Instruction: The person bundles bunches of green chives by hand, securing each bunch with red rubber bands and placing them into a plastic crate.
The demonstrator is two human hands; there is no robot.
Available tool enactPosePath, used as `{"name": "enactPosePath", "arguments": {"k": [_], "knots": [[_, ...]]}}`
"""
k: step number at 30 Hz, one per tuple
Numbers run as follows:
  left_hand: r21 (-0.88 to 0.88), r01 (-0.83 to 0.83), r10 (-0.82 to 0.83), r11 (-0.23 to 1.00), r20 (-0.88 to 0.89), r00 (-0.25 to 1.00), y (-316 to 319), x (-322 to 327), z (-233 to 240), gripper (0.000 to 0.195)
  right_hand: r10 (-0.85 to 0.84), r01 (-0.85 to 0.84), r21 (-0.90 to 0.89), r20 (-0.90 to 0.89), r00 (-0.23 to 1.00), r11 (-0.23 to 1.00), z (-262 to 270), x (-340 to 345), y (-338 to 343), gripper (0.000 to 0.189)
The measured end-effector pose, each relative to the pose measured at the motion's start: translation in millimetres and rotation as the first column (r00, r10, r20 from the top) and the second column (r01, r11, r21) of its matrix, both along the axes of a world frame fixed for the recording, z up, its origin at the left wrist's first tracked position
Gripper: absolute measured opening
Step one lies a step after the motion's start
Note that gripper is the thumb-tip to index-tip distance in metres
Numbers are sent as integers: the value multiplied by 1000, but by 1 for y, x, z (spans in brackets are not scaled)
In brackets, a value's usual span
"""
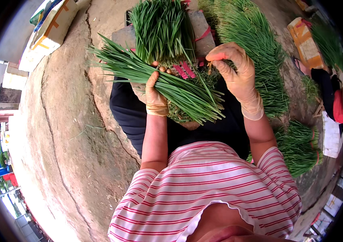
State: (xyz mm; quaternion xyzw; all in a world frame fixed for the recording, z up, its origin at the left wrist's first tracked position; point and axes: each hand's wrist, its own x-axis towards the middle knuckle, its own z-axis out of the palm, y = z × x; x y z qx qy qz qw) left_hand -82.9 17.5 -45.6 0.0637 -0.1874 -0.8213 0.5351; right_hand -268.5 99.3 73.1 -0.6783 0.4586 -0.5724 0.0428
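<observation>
My left hand (156, 95), in a thin, pale rubber glove, grips a loose bunch of green garlic chives (165, 83). The leaf tips point to the upper left and the pale cut ends to the lower right, over my lap. My right hand (236, 72), gloved too, is raised to the right of the bunch, apart from it. Between its thumb and forefinger hangs a small withered brownish scrap (210, 68). Just beyond the bunch, a thick stack of chives (165, 33) lies on a low support with grey boards (203, 33) and pink strips (185, 70).
A long heap of chives (259, 63) covers the ground at right. Tied chive bundles (299, 148) lie by my right elbow. Taped foam boxes (46, 39) stand far left; another taped box (307, 45) is at right, near another person (342, 101). Cracks (91, 93) run through the floor.
</observation>
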Motion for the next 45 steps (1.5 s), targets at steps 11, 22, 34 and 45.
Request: {"name": "enactPosePath", "arguments": {"k": [11, 22, 34, 45], "knots": [[-47, 9, -15, 999, -118, 993, -15, 20, -17, 28, -227, -76, 728, 309, 924, 682, -69, -38, 47, 12], [-69, -36, 24, 997, -169, 985, -13, 19, -5, 25, -80, 92, 467, -46, 996, 879, -71, -9, 32, 19], [-111, 11, -19, 994, -69, 997, -14, 19, -9, 25, 37, -145, 574, 196, 980, 806, -89, 22, 21, 41], [20, 106, -101, 994, 515, 851, -15, -71, 52, 19, 70, -436, 465, 618, 783, 771, -111, 30, -12, 100]]}}
